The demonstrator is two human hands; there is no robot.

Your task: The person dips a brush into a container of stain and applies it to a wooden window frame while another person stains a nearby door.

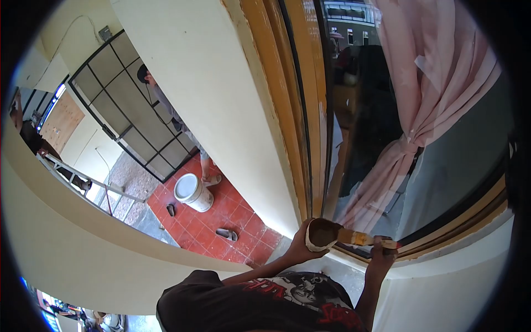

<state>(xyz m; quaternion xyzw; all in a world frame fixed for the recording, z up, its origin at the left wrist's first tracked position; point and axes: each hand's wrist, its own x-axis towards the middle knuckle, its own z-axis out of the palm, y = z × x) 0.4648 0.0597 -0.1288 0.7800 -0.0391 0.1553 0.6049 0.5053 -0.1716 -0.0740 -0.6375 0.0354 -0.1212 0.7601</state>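
My left hand [297, 250] is wrapped round a small pale cup [310, 240] with a brownish inside and a stained rim. In my right hand [381, 253] is a paintbrush [358, 238], gripped by its handle. Its bristles point left and reach the cup's rim in this view. Both hands are in front of my dark printed T-shirt, close to the lower corner of a wooden window frame [318, 110]. The frame's orange-brown coating has worn, pale patches along its edge.
Behind the window glass hangs a tied pink curtain [409, 110]. A white bucket [193, 192] and loose sandals [227, 234] are on the red tile floor [191, 229]. One person stands by the black-framed gate [119, 88]; another is near a ladder [105, 188].
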